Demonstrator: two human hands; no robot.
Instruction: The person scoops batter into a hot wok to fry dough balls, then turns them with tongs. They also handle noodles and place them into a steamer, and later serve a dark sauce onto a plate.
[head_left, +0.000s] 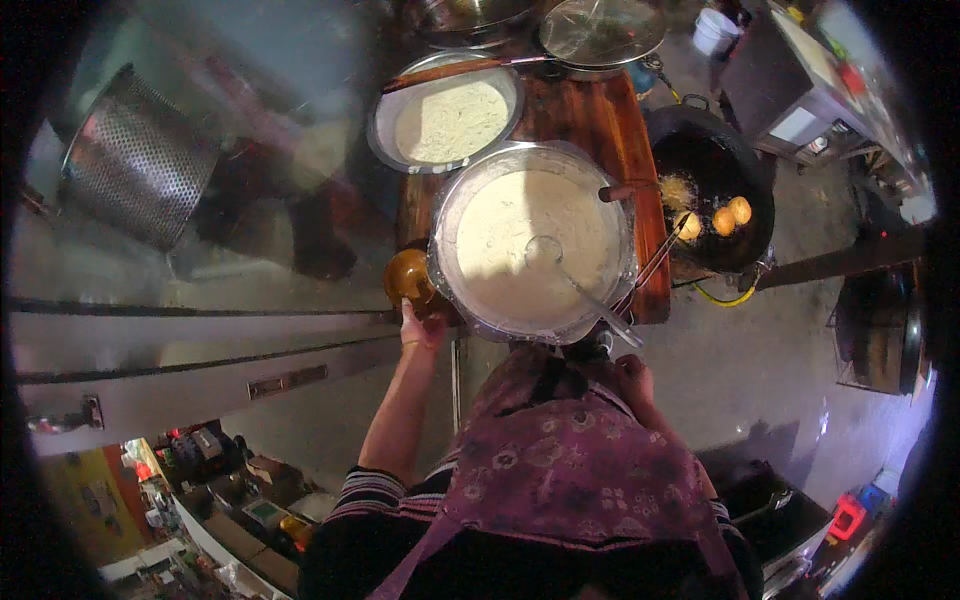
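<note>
My left hand (420, 328) holds a glossy amber bowl (409, 276) at its near rim, left of a large metal basin (444, 259) of pale batter (495, 225). In the batter rests a metal ladle (604, 307), its handle leaning over the near right rim. Just below that handle's end, my right hand (636, 379) is a closed fist by the apron (570, 457), with nothing visible in it. Right of the basin, a black wok (750, 161) contains several golden fried pieces (724, 221). Metal tongs (661, 251) and a wooden-handled tool (618, 193) reach towards the wok.
Behind the basin, a second basin (381, 127) holds thick pale dough or batter, with a wooden handle (450, 73) across it. Both basins stand on a wooden table (652, 285). A glass lid (600, 31) lies farther back. At left is a perforated metal cylinder (139, 161).
</note>
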